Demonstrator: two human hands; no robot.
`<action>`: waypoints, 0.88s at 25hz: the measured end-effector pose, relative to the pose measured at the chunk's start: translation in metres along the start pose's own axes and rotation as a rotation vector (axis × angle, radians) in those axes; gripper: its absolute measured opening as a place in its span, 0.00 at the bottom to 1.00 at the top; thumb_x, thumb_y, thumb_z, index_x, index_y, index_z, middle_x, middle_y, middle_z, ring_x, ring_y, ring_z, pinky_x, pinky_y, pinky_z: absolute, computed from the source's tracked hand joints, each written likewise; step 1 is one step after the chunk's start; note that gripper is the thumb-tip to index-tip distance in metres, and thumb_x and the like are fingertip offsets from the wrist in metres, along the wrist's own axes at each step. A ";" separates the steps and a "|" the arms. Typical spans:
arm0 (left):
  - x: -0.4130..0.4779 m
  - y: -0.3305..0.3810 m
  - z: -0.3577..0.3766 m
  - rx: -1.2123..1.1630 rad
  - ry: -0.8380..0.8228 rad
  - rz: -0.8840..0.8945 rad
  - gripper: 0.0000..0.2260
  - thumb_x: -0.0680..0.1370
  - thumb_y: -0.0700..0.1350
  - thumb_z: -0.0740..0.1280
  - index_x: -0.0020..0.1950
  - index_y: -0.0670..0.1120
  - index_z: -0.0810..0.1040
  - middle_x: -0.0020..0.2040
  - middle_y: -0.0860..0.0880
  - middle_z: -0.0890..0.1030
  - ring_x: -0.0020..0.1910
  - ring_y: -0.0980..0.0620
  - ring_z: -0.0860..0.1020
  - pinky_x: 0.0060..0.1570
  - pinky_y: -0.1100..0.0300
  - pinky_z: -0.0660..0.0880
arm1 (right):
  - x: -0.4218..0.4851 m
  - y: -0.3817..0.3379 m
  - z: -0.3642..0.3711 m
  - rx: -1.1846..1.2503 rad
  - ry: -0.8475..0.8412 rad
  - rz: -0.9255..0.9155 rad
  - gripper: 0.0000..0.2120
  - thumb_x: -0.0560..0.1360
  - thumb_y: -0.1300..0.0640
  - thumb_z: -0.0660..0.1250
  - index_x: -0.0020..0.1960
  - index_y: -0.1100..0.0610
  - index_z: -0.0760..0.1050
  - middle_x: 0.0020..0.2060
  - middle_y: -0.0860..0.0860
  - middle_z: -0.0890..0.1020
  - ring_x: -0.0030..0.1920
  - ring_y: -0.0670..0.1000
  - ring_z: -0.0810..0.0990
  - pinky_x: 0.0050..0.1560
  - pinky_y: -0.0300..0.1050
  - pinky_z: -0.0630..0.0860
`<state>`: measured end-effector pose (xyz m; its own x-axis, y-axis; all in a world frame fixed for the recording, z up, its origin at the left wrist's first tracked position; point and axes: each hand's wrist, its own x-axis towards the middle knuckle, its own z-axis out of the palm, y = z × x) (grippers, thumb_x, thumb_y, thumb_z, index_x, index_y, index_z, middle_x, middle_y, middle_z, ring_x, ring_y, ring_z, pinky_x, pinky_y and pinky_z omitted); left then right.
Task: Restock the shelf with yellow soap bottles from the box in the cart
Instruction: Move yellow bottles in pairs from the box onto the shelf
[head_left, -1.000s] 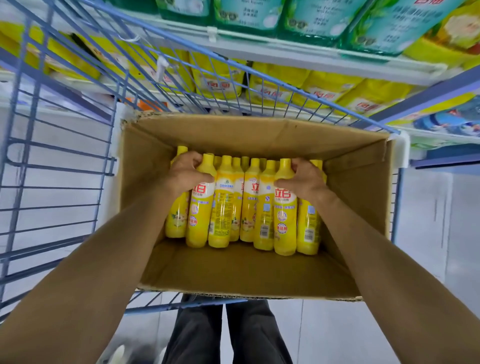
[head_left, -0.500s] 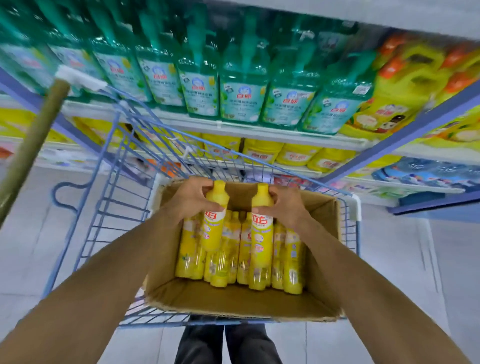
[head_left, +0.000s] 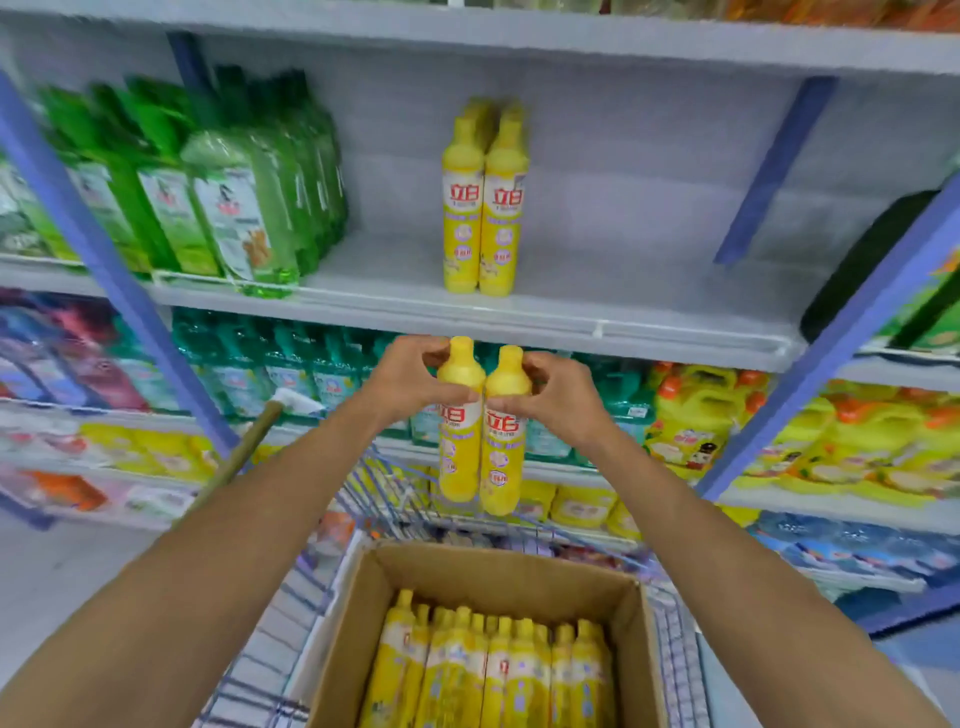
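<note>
Two yellow soap bottles in my grip, one per hand: left bottle (head_left: 460, 452) and right bottle (head_left: 503, 462). Both are upright, side by side and touching. Each has a yellow body, a yellow cap and a white label with red characters. The small print is too blurred to read.

My left hand (head_left: 410, 382) has fingers and thumb curled round the left bottle's neck and shoulder. My right hand (head_left: 558, 397) grips the right bottle the same way. Fingertips on the far sides are hidden.

Both held bottles hang in the air just below the front edge of the shelf (head_left: 571, 322), above the cart (head_left: 384, 493).

On the shelf a shelved pair (head_left: 483, 208) of the same bottles stands upright, touching. There's more yellow behind them, count unclear. Green bottles (head_left: 234, 208) stand at the shelf's left end, motion-blurred.

The box (head_left: 498, 566) sits open in the cart below my arms, holding boxed bottles (head_left: 493, 665) upright in rows. Its near part is cut off by the frame edge.
</note>
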<state>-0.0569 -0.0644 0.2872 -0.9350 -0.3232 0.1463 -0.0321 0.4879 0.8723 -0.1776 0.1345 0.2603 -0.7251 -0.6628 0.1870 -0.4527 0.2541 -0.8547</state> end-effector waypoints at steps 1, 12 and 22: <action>0.006 0.013 -0.007 -0.005 0.013 0.033 0.18 0.64 0.40 0.83 0.51 0.40 0.85 0.48 0.42 0.86 0.42 0.59 0.79 0.46 0.58 0.79 | 0.008 -0.014 -0.008 0.023 0.001 -0.027 0.20 0.62 0.53 0.85 0.51 0.52 0.82 0.46 0.51 0.87 0.44 0.44 0.82 0.51 0.51 0.83; 0.095 0.085 -0.091 -0.066 0.027 0.278 0.18 0.68 0.32 0.79 0.57 0.35 0.83 0.48 0.45 0.85 0.38 0.67 0.79 0.42 0.73 0.74 | 0.114 -0.108 -0.043 0.045 0.122 -0.194 0.24 0.64 0.57 0.83 0.58 0.55 0.82 0.50 0.50 0.87 0.53 0.52 0.86 0.55 0.49 0.83; 0.167 0.096 -0.127 -0.151 0.177 0.265 0.20 0.65 0.41 0.83 0.55 0.39 0.84 0.49 0.43 0.87 0.51 0.44 0.85 0.53 0.47 0.82 | 0.175 -0.153 -0.061 -0.041 0.198 -0.260 0.23 0.66 0.55 0.82 0.59 0.59 0.82 0.50 0.52 0.86 0.51 0.50 0.86 0.53 0.43 0.82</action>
<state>-0.1715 -0.1745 0.4546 -0.8275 -0.3434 0.4442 0.2689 0.4521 0.8505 -0.2668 0.0227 0.4538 -0.6678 -0.5602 0.4901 -0.6531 0.1252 -0.7468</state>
